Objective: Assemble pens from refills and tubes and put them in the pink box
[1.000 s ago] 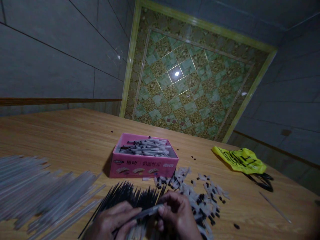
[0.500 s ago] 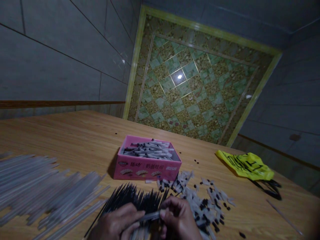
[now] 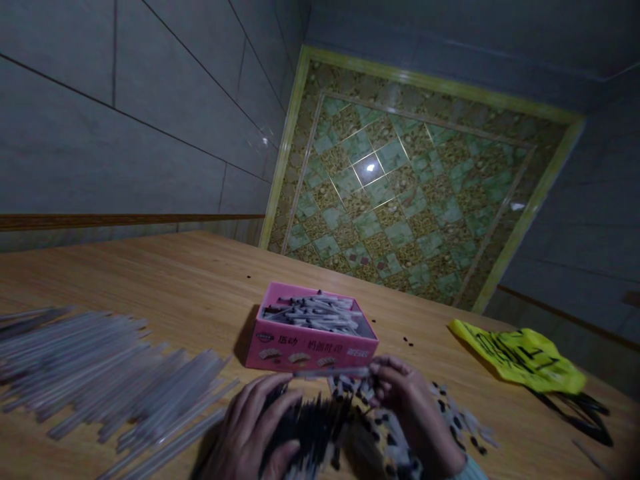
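Observation:
My right hand [image 3: 407, 400] pinches one end of a thin translucent tube [image 3: 330, 373], which lies nearly level in front of the pink box [image 3: 310, 355]. My left hand [image 3: 255, 427] has its fingers spread over the left side of a pile of thin black pointed sticks [image 3: 317, 433]. Its index fingertip is close to the tube's left end; whether they touch I cannot tell. Small white and black pieces [image 3: 393, 440] lie scattered under and around my right hand. Inside the box are many pale tubes with dark ends [image 3: 315, 312].
Long clear tubes [image 3: 90, 360] lie in a wide heap on the left of the wooden table [image 3: 190, 273]. A yellow bag [image 3: 525, 357] with black print and dark handles rests at the right. Behind stand a tiled panel [image 3: 400, 200] and grey walls [image 3: 165, 87].
My right hand has moved up and forward with the tube, toward the box front. My left hand has come off the tube and its fingers have spread. The view has shifted slightly.

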A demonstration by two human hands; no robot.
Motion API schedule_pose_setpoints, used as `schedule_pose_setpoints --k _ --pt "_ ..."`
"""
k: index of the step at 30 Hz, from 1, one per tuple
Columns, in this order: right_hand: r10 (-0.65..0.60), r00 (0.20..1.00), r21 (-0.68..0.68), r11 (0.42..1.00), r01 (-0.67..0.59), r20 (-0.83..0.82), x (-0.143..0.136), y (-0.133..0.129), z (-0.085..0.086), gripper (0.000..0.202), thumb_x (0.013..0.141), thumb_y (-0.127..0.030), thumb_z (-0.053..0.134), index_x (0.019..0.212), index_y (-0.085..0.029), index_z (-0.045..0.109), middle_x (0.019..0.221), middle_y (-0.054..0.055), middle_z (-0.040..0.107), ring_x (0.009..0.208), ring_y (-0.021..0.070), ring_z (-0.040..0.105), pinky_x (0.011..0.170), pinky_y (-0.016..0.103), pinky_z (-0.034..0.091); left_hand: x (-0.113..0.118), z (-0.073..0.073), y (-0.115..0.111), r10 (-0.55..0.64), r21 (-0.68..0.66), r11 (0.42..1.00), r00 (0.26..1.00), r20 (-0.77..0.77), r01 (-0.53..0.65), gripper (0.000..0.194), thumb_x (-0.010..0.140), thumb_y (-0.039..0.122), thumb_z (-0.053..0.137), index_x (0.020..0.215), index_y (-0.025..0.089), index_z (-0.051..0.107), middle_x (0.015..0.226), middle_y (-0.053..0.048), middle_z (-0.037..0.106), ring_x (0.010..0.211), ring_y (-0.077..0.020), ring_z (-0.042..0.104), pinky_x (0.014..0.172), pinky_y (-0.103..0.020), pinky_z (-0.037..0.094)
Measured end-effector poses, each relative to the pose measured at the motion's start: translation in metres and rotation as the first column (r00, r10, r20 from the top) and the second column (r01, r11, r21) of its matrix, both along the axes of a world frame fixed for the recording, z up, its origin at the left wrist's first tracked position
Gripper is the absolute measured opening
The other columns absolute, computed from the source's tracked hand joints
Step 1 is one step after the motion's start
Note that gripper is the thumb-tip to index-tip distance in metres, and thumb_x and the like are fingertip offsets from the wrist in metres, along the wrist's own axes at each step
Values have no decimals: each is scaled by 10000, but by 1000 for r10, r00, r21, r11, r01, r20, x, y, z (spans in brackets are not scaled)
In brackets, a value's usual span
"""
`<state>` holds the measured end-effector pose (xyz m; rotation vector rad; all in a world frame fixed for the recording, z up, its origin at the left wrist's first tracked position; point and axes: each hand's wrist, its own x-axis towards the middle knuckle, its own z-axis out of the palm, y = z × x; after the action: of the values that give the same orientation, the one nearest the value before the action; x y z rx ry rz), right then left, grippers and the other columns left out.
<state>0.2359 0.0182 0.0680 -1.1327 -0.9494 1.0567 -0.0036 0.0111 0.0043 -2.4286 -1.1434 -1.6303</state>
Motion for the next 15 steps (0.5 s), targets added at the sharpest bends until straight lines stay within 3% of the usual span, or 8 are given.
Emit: schedule_pose_setpoints --k 1,3,7,11,15 --pt "-49 999 34 998 50 -16 7 11 11 230 575 -268 755 689 -145 598 418 -73 504 348 71 471 395 206 463 0 0 0 -34 -11 999 999 11 34 323 796 394 516 1091 276 574 1101 -81 618 1028 -258 528 871 -370 403" --pt "-105 994 77 991 107 -29 16 34 27 239 570 -264 754 712 -148 600 504 -53 573 406 65 523 465 195 489 1 -2 1 -119 -29 993 993 -23 119 206 821 375 479 928 254 608 911 -56 656 878 -228 564 787 -349 411" --pt "-139 990 143 980 136 12 12 71 37 316 557 -286 760 777 -125 600 629 14 643 519 110 608 551 235 518 3 -10 4 -161 -18 987 975 -156 160 156 832 309 466 805 229 596 724 -34 643 732 -213 533 680 -356 365" --pt "-171 974 201 970 140 146 -9 72 28 508 587 -319 742 1009 -113 550 740 48 660 609 160 637 533 256 509 5 -10 6 -82 -37 997 963 -258 75 153 823 247 457 760 223 594 669 -26 637 668 -204 534 648 -360 346" --pt "-122 936 200 978 57 329 -29 45 11 536 644 -361 681 1092 -115 519 739 40 637 590 169 607 417 225 447 -9 1 16 88 -144 978 923 -374 -151 170 738 143 473 725 209 630 742 -78 658 736 -253 580 744 -433 364"
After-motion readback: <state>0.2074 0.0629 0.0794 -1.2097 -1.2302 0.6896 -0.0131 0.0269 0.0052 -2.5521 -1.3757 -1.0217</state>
